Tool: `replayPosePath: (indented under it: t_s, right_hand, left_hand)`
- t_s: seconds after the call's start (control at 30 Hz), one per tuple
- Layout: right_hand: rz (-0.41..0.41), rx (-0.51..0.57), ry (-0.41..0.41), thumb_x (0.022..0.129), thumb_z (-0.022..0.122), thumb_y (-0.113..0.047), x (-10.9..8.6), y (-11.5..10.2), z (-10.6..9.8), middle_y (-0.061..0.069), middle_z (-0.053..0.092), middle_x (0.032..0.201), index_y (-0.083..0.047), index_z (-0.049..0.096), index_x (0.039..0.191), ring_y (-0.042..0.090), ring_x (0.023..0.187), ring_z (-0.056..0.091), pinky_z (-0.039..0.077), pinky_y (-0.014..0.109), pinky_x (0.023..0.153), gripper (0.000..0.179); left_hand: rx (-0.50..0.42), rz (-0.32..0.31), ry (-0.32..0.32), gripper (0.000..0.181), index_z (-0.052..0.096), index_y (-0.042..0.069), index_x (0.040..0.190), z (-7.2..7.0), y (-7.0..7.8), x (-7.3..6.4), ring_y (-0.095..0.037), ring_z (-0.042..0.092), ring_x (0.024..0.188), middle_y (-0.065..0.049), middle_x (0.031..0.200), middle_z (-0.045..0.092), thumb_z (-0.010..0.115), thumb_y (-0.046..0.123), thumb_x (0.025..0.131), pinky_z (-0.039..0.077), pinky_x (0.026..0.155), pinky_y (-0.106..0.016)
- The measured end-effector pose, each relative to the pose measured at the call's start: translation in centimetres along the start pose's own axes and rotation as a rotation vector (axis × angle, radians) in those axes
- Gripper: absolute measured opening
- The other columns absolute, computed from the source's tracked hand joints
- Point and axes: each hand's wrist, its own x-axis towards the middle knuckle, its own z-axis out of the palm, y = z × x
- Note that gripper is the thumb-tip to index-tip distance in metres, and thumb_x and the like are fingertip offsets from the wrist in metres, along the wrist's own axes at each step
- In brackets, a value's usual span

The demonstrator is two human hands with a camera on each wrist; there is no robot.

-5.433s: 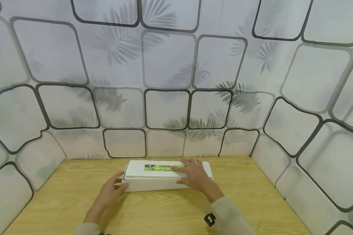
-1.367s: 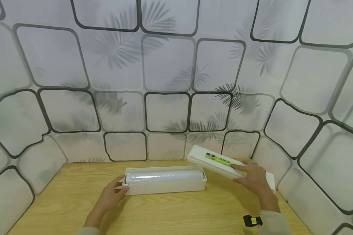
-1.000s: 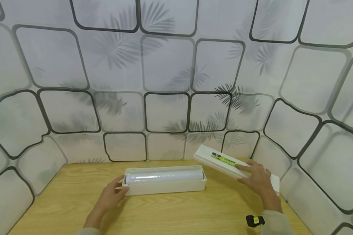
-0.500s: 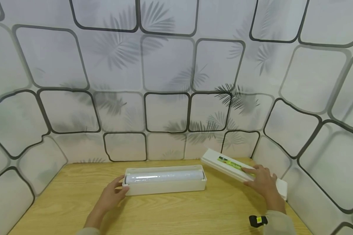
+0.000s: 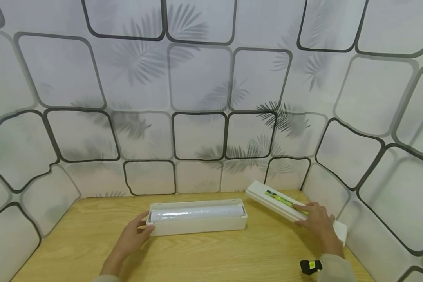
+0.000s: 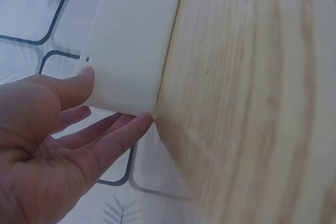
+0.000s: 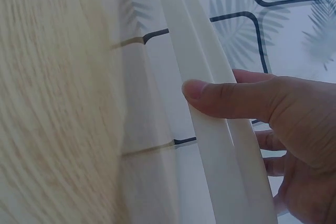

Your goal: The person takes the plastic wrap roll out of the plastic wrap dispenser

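A long white cling film box (image 5: 199,226) sits uncovered on the table, a shiny pale film roll (image 5: 197,212) lying inside it. My left hand (image 5: 130,237) holds the box's left end; in the left wrist view its thumb is at the front face and its fingers (image 6: 123,140) lie along the end. Off to the right, my right hand (image 5: 318,223) grips the white lid (image 5: 276,203) across its width, tilted with its near right end lower. A green and yellow label marks the lid's top. The right wrist view has the thumb (image 7: 223,99) on the lid's side, other fingertips hidden behind.
The wood-grain table (image 5: 190,258) spreads in front of the box. A patterned wall covering (image 5: 201,137) rises at the back and both sides, with the lid's lower end near the right side. A black device (image 5: 310,266) is worn at the right wrist.
My right hand has taken the lid off the box and moved it right; over the last second it sinks lower and further right. My left hand stays at the box's end.
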Motion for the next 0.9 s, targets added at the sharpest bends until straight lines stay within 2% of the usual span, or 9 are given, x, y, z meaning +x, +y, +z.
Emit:
replayPosePath:
  t_s: [0.4,0.9]
  right_hand:
    - [0.058,0.047,-0.055,0.080,0.087,-0.039,0.1,0.9,1.1,0.034,0.051,0.140,-0.018,0.065,0.139,0.062,0.121,0.047,0.032,0.088,0.092,0.066]
    - [0.058,0.050,-0.062,0.078,0.089,-0.038,-0.3,0.8,1.2,0.036,0.051,0.137,-0.018,0.067,0.137,0.064,0.121,0.047,0.030,0.091,0.091,0.066]
  left_hand:
    - [0.016,-0.002,0.005,0.061,0.036,-0.005,0.155,0.1,-0.3,-0.2,-0.044,0.070,0.111,-0.042,0.138,0.054,0.063,0.011,0.102,0.066,0.083,-0.038]
    - [0.021,0.000,0.010,0.061,0.037,-0.005,0.154,0.1,0.1,-0.4,-0.043,0.071,0.110,-0.041,0.137,0.056,0.064,0.012,0.102,0.066,0.082,-0.037]
